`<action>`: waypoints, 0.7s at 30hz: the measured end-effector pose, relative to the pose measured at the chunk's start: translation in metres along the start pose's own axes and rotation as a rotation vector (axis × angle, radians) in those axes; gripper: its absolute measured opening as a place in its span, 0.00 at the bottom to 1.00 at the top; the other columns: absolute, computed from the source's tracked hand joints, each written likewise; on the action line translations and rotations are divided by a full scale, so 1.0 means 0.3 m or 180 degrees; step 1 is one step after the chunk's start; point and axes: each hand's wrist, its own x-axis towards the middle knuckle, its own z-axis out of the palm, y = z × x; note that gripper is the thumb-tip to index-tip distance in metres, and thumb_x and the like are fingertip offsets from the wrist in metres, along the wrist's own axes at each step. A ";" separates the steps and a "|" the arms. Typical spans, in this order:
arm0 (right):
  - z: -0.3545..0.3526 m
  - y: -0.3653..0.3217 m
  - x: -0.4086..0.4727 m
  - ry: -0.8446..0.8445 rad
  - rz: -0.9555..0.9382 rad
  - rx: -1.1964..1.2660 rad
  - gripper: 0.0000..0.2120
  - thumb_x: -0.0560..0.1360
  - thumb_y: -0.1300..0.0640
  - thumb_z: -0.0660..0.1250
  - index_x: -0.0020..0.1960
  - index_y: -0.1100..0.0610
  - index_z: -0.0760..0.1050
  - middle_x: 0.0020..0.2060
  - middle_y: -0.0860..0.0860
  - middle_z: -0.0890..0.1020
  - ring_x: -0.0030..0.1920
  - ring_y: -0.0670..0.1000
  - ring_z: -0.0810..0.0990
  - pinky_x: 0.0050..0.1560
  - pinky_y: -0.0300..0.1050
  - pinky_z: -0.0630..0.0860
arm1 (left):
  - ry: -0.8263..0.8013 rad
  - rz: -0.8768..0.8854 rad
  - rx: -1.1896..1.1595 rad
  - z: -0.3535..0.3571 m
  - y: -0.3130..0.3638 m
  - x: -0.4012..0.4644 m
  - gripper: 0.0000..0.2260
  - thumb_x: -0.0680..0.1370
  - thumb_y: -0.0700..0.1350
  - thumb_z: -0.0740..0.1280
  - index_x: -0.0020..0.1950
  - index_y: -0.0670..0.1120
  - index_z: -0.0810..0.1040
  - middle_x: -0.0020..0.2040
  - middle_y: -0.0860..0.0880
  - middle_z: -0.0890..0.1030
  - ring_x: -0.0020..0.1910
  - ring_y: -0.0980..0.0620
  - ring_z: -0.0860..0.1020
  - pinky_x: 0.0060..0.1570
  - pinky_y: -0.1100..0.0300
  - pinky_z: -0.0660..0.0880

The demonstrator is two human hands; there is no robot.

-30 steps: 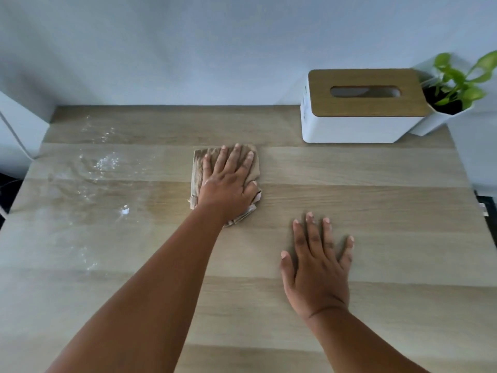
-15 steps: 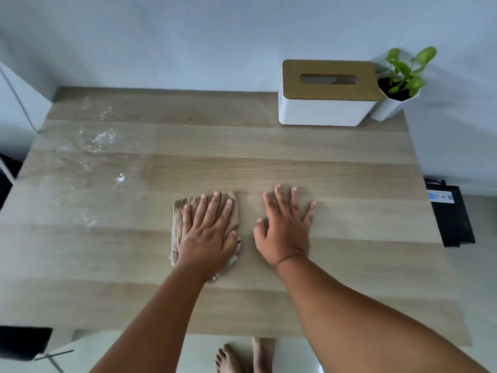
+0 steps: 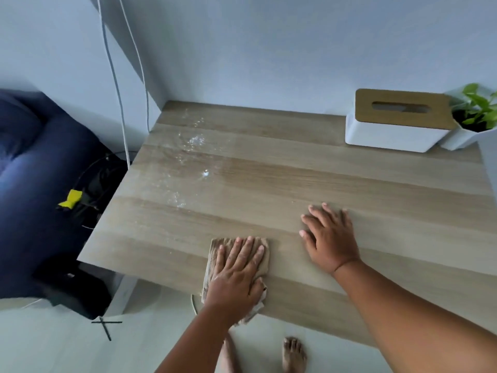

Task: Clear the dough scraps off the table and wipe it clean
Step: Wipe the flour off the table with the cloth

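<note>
Left hand (image 3: 236, 275) grip spread flat on cloth (image 3: 262, 251), near surface (image 3: 349, 179) edge.
Cloth looks soft, limp; press mid-panel toward residue (image 3: 196, 141) at 11 o'clock. Right hand (image 3: 329, 238) flat, bracing.

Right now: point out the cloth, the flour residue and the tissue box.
cloth (image 3: 215, 249): head view, bare far-left corner.
flour residue (image 3: 197, 140): head view, brightest white patch.
tissue box (image 3: 387, 135): head view, white front wall.

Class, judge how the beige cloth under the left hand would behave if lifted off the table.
Probably floppy: the cloth droops over the table edge. Probably light: the flat left hand alone moves it. Its ribbed weave likely grips, not slips.
</note>
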 end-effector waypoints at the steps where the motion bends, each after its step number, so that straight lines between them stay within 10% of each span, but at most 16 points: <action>1: -0.001 -0.016 0.005 0.0006 0.0066 0.0015 0.21 0.77 0.43 0.61 0.62 0.51 0.82 0.69 0.52 0.79 0.74 0.62 0.72 0.72 0.73 0.62 | -0.0021 -0.0017 0.0004 -0.001 -0.011 -0.008 0.32 0.81 0.59 0.56 0.84 0.59 0.49 0.84 0.55 0.43 0.83 0.51 0.38 0.81 0.42 0.40; 8: -0.018 -0.160 0.047 -0.0264 0.0653 -0.0014 0.20 0.75 0.49 0.71 0.65 0.52 0.80 0.71 0.55 0.76 0.73 0.64 0.71 0.73 0.67 0.64 | -0.0118 0.0056 -0.0021 -0.013 -0.094 -0.050 0.33 0.80 0.58 0.54 0.84 0.60 0.46 0.84 0.56 0.41 0.83 0.52 0.37 0.81 0.42 0.41; 14: 0.007 -0.293 0.037 -0.0187 0.0415 0.0047 0.19 0.73 0.49 0.69 0.62 0.53 0.81 0.69 0.55 0.78 0.66 0.63 0.75 0.67 0.61 0.71 | 0.0088 -0.0051 -0.0348 -0.052 -0.183 -0.091 0.33 0.76 0.54 0.64 0.82 0.56 0.62 0.84 0.53 0.56 0.84 0.48 0.52 0.79 0.40 0.51; 21: 0.056 -0.427 0.056 -0.0317 0.0902 0.0108 0.24 0.77 0.48 0.66 0.71 0.51 0.76 0.77 0.54 0.70 0.77 0.63 0.65 0.77 0.69 0.56 | 0.0286 -0.0240 -0.0225 -0.081 -0.353 -0.132 0.32 0.74 0.55 0.61 0.79 0.53 0.70 0.82 0.49 0.64 0.81 0.43 0.61 0.76 0.44 0.54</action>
